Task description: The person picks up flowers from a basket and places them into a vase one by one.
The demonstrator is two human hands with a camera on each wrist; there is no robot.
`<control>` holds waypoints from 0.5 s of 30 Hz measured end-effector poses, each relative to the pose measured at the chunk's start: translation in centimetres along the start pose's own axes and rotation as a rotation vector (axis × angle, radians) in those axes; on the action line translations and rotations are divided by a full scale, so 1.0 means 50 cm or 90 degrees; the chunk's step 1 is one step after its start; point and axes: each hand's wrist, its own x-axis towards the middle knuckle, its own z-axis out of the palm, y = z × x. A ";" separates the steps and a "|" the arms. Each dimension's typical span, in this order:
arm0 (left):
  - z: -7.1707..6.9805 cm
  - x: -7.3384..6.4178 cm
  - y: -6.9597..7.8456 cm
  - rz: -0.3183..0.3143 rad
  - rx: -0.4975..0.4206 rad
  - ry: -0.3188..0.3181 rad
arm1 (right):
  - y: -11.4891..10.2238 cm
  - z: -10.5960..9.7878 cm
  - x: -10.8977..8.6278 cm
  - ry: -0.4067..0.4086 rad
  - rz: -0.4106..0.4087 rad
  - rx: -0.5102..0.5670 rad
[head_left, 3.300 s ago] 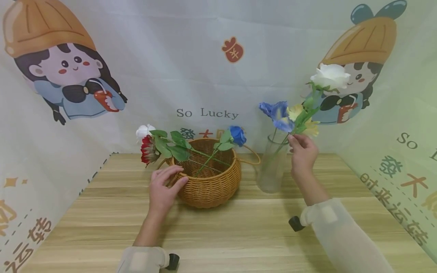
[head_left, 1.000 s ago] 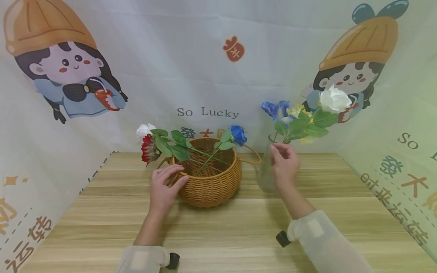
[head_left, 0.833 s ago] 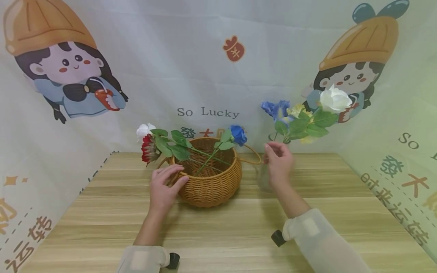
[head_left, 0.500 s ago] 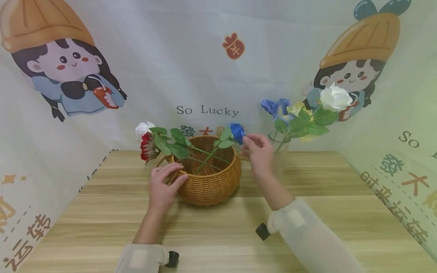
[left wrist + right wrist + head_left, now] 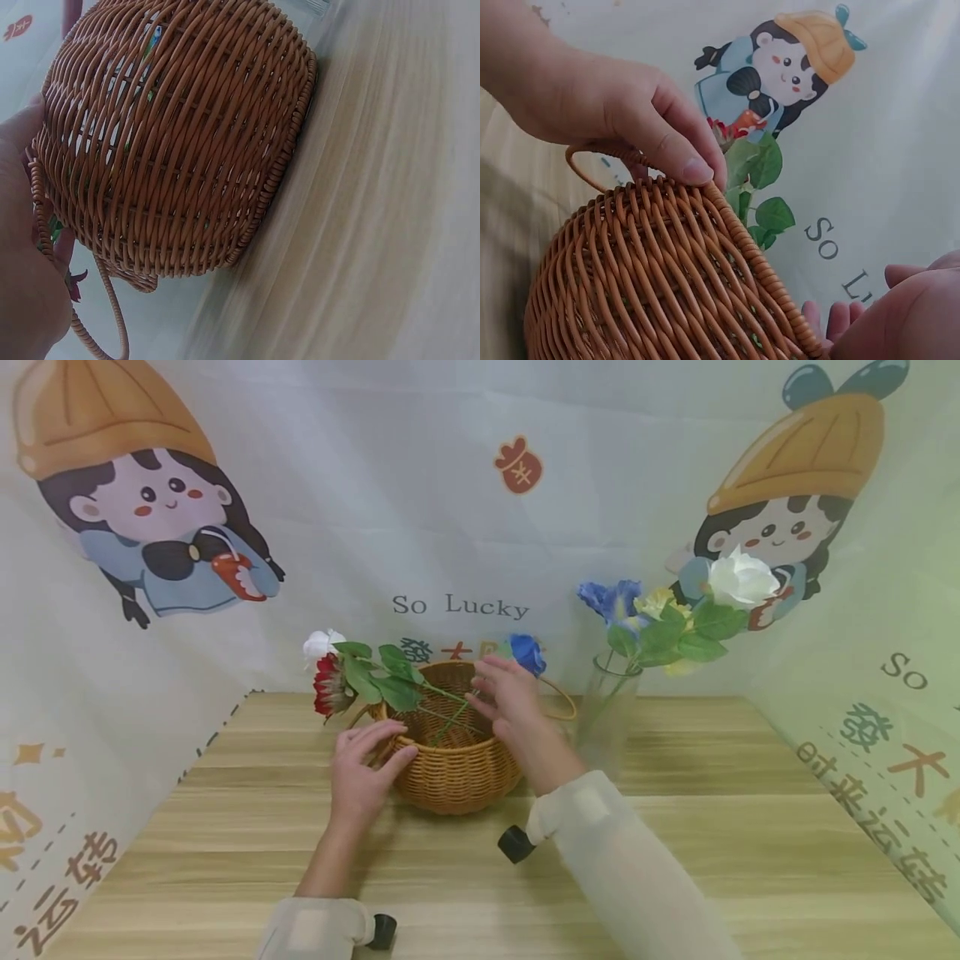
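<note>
My left hand [image 5: 363, 772] grips the left rim of a round wicker basket [image 5: 457, 781]; in the right wrist view its thumb [image 5: 694, 171] presses on the outside of the rim. Over the basket's right side reaches my right hand [image 5: 521, 714], fingers loosely bent beside the green stem of a blue rose [image 5: 527, 653]. That hand hides the rose's leaves and part of the right rim. A white rose [image 5: 322, 645] and a red flower [image 5: 332, 685] lean out over the basket's left side, stems crossing inside.
Right of the basket stands a clear glass vase [image 5: 609, 722] holding a blue-purple flower [image 5: 615, 603], a yellow flower [image 5: 660, 602] and a white rose [image 5: 742, 578]. A basket handle [image 5: 562, 702] sticks out toward the vase. A printed cloth backdrop [image 5: 375, 485] surrounds the wooden table [image 5: 420, 877].
The white rose on the right went down into the vase and my right hand let it go. That hand then moved left past the blue rose to above the basket. My left hand stayed put.
</note>
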 end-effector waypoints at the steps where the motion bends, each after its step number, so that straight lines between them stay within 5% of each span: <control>1: 0.001 0.000 0.000 0.003 0.000 0.000 | 0.003 0.002 0.004 0.006 0.012 -0.001; 15: 0.003 -0.001 0.008 0.019 0.009 0.003 | 0.005 -0.002 0.026 -0.006 0.125 -0.078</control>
